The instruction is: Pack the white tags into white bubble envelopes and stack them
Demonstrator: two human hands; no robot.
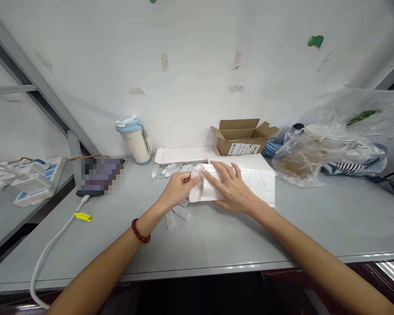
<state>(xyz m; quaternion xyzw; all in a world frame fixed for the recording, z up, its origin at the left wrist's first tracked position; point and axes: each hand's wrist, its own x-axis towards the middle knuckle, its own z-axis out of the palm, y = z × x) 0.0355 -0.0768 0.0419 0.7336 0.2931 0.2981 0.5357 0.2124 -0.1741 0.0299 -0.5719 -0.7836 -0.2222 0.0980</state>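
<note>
A white padded pouch lies flat on the grey table. My left hand pinches the pouch's left end, fingers closed on a crumpled white flap. My right hand lies flat on the pouch with fingers stretched out, pressing it down. Several small clear plastic pieces lie on the table just below my left hand, and more sit behind it. A red bead bracelet is on my left wrist.
A blue-lidded cup, a white tray and an open cardboard box stand along the wall. Clear plastic bags fill the right. A blurred phone with white cable and a power strip are left.
</note>
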